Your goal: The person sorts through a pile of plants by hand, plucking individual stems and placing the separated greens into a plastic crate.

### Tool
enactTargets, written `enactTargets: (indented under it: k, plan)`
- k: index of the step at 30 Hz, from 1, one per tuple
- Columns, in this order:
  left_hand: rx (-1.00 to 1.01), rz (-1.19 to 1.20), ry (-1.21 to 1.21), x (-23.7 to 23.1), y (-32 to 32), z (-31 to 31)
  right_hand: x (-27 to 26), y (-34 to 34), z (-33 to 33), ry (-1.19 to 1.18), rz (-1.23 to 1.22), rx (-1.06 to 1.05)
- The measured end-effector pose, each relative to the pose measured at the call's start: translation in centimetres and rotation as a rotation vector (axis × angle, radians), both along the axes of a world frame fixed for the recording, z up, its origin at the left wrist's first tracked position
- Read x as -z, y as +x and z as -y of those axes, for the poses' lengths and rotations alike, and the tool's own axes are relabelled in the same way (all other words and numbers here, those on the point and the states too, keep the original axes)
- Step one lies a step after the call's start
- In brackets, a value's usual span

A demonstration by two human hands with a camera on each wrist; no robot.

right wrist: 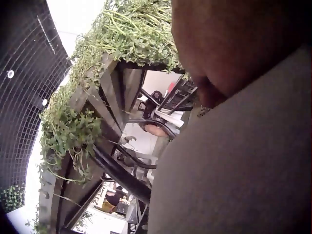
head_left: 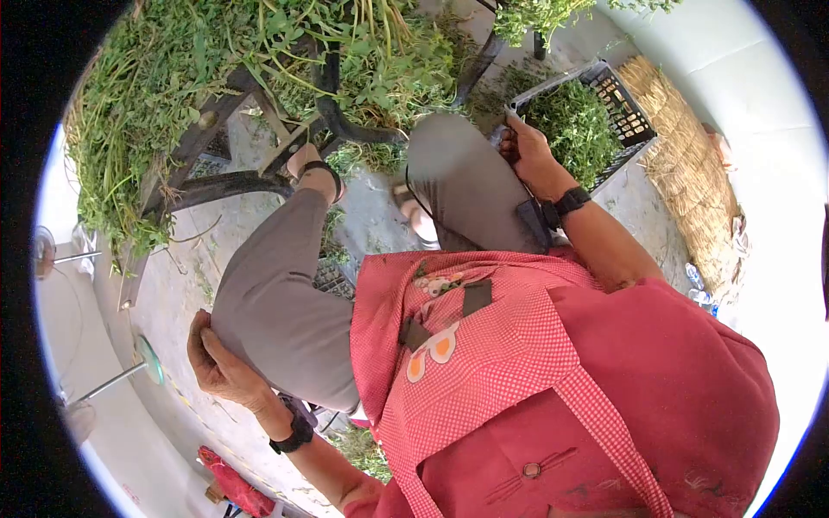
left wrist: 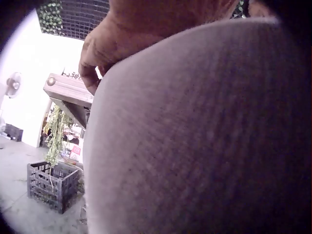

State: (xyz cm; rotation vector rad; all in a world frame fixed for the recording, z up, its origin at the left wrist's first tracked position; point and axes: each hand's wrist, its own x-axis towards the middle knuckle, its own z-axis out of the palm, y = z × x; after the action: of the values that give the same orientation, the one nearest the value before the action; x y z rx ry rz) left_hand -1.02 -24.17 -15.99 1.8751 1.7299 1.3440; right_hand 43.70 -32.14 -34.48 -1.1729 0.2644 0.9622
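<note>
- My left hand (head_left: 226, 373) lies against the outer side of my left knee, arm bent and low beside my body; its fingers are relaxed and slightly curved over the trousers (head_left: 285, 302), not pinching the cloth.
- The left wrist view shows the hand on top of the trouser leg, fingers hanging down over the edge of the knee.
- My right hand (head_left: 535, 160) sits by my right knee, forearm reaching forward, thumb stretched out and the other fingers loosely bent.
- In the right wrist view I see that hand dark and close up beside the trouser leg; the fingertips are too shadowed to make out.
- Around each wrist I wear a black band, the left (head_left: 298, 433) and the right (head_left: 572, 201).
- Just beside my right hand, on its outer side, stands a black crate (head_left: 635, 127) with cut greens (head_left: 574, 125) in it.
- The big heap of plants (head_left: 147, 112) lies on the table (head_left: 192, 147) in front of me, well apart from my left hand, with stems drooping over the edge.
- Past the crate lies a straw mat (head_left: 682, 164).
- A checked apron (head_left: 492, 358) covers my lap, between both hands.
</note>
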Motion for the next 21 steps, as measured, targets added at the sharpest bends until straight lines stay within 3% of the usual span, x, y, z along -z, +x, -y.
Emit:
enactTargets:
  k: [3, 5, 10, 21]
  plan:
    - [-0.005, 0.017, -0.020, -0.2, 0.4, 0.2, -0.4, 0.4, 1.4, 0.031, 0.007, 0.008]
    - [-0.008, 0.016, -0.022, -0.3, 0.4, 0.0, -2.9, -0.1, 1.5, -0.091, 0.024, 0.050]
    - [0.023, 0.029, -0.013, 0.1, 0.0, -0.5, -1.6, 1.5, 2.3, -0.013, 0.043, 0.061]
    - [0.015, 0.108, 0.001, -0.1, -0.3, -0.2, -1.6, 0.0, 0.8, -0.153, 0.098, 0.015]
